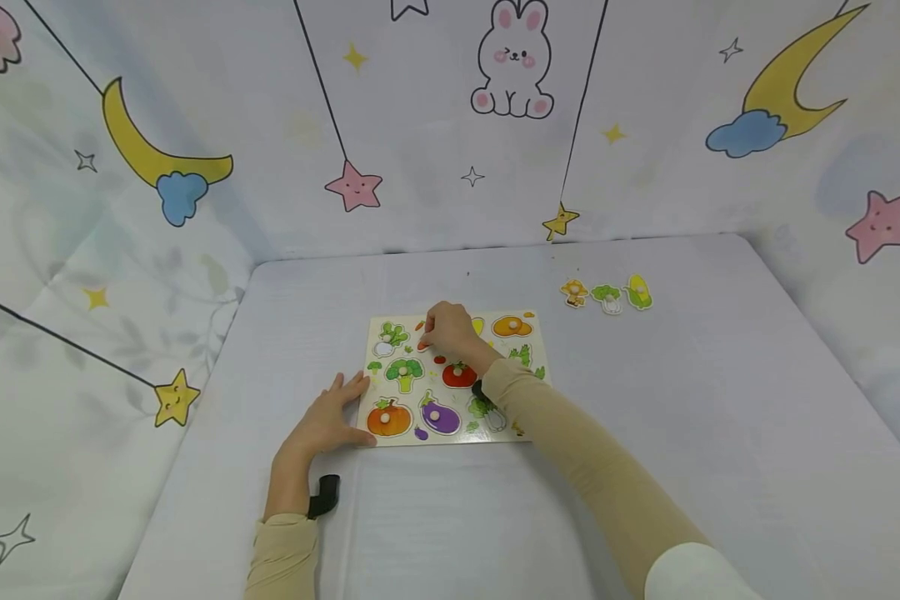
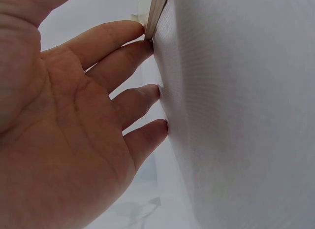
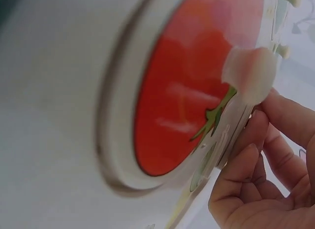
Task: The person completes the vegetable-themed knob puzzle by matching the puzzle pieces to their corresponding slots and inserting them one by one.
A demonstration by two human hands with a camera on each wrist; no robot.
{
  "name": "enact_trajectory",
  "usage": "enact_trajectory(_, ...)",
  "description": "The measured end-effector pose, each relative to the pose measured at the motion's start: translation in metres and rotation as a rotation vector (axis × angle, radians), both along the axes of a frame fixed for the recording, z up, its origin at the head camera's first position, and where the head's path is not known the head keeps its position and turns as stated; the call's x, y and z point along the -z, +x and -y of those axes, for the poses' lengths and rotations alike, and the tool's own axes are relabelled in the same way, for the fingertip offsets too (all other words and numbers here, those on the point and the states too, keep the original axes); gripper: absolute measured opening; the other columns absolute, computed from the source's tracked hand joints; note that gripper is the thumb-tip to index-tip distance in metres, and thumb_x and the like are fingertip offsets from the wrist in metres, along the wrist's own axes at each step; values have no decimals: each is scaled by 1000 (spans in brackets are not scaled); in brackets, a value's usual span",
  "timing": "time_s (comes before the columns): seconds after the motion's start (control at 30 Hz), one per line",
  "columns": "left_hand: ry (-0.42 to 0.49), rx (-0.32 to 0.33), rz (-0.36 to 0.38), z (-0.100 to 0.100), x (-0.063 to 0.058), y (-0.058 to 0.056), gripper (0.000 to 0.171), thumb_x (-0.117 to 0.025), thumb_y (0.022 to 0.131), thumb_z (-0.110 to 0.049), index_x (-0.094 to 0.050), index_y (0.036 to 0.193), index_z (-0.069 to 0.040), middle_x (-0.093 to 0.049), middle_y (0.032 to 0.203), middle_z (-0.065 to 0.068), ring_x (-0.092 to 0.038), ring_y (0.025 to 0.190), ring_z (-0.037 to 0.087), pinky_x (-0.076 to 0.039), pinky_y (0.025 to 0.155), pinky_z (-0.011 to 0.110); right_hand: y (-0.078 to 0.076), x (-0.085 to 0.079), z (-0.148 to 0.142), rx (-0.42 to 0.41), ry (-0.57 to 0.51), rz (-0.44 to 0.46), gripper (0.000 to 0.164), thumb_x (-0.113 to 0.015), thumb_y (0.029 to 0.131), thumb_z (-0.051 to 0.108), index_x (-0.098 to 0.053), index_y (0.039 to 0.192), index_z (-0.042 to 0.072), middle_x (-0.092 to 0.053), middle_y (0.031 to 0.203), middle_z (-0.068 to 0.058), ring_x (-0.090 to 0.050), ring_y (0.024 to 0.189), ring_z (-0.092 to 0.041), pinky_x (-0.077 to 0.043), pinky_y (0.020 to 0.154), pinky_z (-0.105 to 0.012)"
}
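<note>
Head view shows a puzzle board [image 1: 457, 438] lying flat on a white table [image 1: 720, 375]. A left hand [image 1: 328, 425] rests at the board's left edge, its thumb by the near left corner; in the left wrist view its fingers reach out loosely, the upper two touching the edge, and grasp nothing. The right hand [image 1: 450, 329] bends over the far part of the board, thumb and fingertips pinching a carrot piece [image 1: 423, 344], just right of the radish [image 1: 384, 348]; its knob is hidden, so whether it sits fully in its slot I cannot tell. Nearer stand the tomato [image 1: 459, 375] and broccoli [image 1: 404, 374], then the pumpkin [image 1: 390, 419] and eggplant [image 1: 441, 417] along the near side. Well apart, at the far right, a mushroom [image 1: 574, 292], a bok choy [image 1: 611, 302] and a corn [image 1: 640, 292] lie loose in a row on the table.
</note>
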State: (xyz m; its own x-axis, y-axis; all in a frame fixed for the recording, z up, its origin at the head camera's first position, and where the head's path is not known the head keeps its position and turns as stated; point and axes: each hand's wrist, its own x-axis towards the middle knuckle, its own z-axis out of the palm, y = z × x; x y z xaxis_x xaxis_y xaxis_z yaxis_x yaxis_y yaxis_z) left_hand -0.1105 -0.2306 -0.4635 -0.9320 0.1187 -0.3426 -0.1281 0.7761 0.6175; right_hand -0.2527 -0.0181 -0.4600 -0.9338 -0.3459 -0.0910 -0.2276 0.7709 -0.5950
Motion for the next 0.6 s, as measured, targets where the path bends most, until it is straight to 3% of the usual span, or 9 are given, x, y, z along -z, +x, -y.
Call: enact_trajectory(0.6, -2, 5, -3, 2, 3, -1, 102, -88, 67, -20, -33, 153, -12, -23, 163, 5, -3, 151, 40, -8, 118, 66, -4, -5, 0, -51, 10, 23, 18, -76, 85, 18, -66, 73, 9, -68, 78, -7, -60, 72, -21, -47, 59, -26)
